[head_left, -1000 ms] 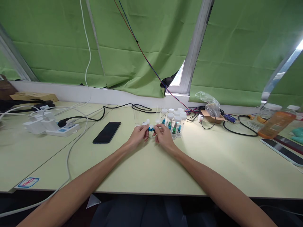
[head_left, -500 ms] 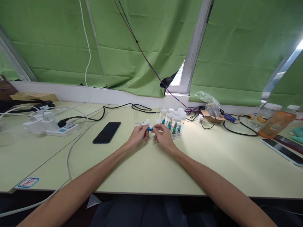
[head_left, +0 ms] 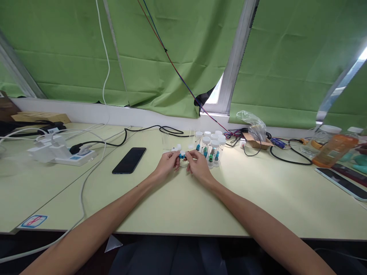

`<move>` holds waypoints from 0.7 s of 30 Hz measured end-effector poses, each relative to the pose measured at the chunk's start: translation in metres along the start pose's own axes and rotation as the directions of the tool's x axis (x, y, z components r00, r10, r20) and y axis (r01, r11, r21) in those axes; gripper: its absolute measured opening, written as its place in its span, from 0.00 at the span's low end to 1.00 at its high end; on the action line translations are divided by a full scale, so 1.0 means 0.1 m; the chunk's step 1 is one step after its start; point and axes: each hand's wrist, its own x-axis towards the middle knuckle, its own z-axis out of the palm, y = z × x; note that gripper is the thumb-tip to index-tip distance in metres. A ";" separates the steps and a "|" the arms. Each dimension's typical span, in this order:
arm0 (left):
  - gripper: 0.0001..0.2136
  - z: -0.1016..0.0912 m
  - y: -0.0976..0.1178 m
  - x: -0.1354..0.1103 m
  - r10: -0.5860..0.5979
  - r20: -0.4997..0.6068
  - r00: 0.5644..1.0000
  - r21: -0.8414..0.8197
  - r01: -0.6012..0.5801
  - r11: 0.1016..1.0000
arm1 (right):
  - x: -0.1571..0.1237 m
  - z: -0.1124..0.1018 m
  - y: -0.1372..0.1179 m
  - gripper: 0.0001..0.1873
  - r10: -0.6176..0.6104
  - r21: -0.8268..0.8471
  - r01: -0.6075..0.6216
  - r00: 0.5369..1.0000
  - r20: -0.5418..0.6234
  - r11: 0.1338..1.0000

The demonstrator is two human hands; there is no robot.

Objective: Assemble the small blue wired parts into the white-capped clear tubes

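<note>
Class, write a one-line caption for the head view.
Left hand and right hand pinch a blue part beside capped vials.

Blue piece [head_left: 182, 156] pinched between left hand [head_left: 168, 164] and right hand [head_left: 197, 165]: too small to tell what it is, both ends covered by fingertips [head_left: 175, 157]; bits inside the vials [head_left: 211, 148] show blue and green, shapes unreadable; both forearms cut off by bottom edge; dark flat device [head_left: 345, 184] and teal item [head_left: 361, 163] cut by right edge; brown box [head_left: 5, 109] cut by left edge; print on sticker [head_left: 33, 220] too small to read; label on power strip [head_left: 75, 157] same.
</note>
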 end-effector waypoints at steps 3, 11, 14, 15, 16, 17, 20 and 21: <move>0.21 -0.01 0.00 0.00 0.000 -0.036 0.999 -0.045 -0.002 0.999 | -0.01 0.00 -0.01 0.21 0.000 0.010 0.000 1.000 0.023 1.000; 0.20 -0.01 0.00 0.00 -0.005 -0.025 1.000 -0.074 0.004 0.997 | 0.01 0.01 0.03 0.20 0.012 0.039 -0.015 0.997 0.072 0.999; 0.21 -0.01 0.00 0.00 0.003 0.002 1.000 -0.072 -0.003 0.997 | 0.02 0.01 0.05 0.22 -0.001 0.041 -0.003 0.997 0.083 0.999; 0.21 -0.01 0.00 0.00 0.005 0.014 1.000 -0.078 -0.004 0.997 | 0.02 0.01 0.05 0.23 -0.001 0.045 -0.003 0.996 0.092 0.999; 0.21 -0.01 0.00 0.00 0.005 0.025 1.000 -0.084 -0.003 0.996 | 0.02 0.01 0.05 0.25 0.003 0.048 -0.008 0.995 0.101 0.999; 0.21 -0.01 0.00 0.00 0.004 0.036 0.999 -0.088 -0.001 0.996 | 0.02 0.01 0.05 0.26 0.012 0.051 -0.017 0.994 0.108 0.999; 0.21 0.00 0.02 -0.01 -0.008 0.058 0.998 -0.089 0.013 0.996 | 0.01 0.00 0.03 0.30 0.038 0.044 -0.043 0.994 0.102 0.998; 0.21 0.00 0.03 -0.01 -0.010 0.060 0.998 -0.089 0.015 0.996 | 0.01 0.00 0.02 0.31 0.044 0.037 -0.047 0.995 0.095 0.998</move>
